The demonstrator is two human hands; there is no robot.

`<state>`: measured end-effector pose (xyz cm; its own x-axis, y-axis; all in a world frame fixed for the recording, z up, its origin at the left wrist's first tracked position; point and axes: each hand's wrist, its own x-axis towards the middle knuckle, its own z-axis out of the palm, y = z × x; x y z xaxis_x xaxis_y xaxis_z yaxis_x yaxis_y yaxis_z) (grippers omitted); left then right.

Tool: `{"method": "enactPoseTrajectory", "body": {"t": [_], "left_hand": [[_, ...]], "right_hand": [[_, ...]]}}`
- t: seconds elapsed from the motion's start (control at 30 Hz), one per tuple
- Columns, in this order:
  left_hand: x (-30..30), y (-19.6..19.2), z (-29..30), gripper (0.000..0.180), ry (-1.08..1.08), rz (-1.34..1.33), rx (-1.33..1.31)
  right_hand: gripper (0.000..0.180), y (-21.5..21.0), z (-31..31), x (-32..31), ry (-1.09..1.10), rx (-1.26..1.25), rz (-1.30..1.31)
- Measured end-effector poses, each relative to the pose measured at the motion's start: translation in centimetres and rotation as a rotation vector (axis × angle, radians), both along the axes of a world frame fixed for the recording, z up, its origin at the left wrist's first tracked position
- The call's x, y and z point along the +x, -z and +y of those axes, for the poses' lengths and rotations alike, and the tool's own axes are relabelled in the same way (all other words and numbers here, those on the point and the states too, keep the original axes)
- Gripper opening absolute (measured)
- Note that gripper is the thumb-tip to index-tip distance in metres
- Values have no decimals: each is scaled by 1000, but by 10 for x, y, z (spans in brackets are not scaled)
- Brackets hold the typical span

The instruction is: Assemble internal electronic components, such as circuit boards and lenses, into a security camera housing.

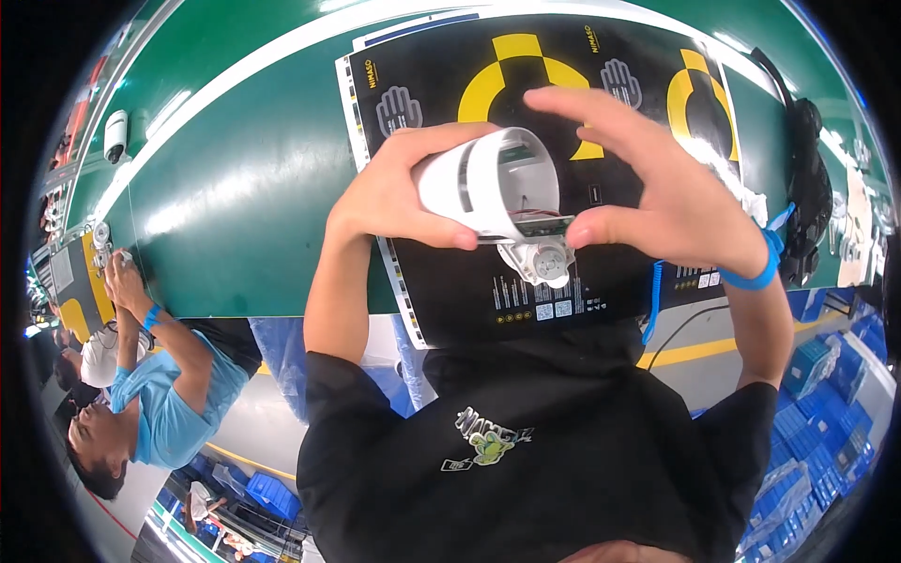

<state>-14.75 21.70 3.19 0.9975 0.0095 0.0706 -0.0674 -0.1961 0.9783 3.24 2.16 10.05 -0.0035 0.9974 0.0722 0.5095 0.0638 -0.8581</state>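
My left hand (399,192) is wrapped round a white cylindrical housing (483,188), fingers over its far side and thumb along its near side. The housing lies tilted, with its open end toward the right and dark slots in its wall. At the lower rim of that opening sits a thin circuit board (544,226), with reddish wires beside it. Just below the board hangs a small white motor-like part (542,261) with a round disc. My right hand (648,178) is spread open right of the housing, its thumb tip at the board's right end.
A black printed mat (441,272) with yellow shapes covers the green table (235,188) beneath my hands. Dark gear (805,178) lies at the right. A blue coiled cord (654,300) hangs by my right wristband. A co-worker (178,394) handles something at the left, and another white cylinder (115,136) stands far left.
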Motion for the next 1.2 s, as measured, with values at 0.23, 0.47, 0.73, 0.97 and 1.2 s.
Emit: {"method": "enactPoseTrajectory", "body": {"t": [0.23,0.47,0.73,0.97,1.2], "left_hand": [[0,6,-2,84,9,-6,-53],[1,18,1,85,40,-42,-64],[3,15,-1,85,42,-64,-36],[7,16,-1,88,121,-62,-35],[1,22,0,77,120,-129,-88]], "right_hand": [[61,9,4,-11,-29,-97,303],[58,7,5,-18,52,-144,372],[68,15,6,-30,128,-86,123],[93,43,29,-21,56,-73,101],[103,44,52,-24,-114,15,76]]}}
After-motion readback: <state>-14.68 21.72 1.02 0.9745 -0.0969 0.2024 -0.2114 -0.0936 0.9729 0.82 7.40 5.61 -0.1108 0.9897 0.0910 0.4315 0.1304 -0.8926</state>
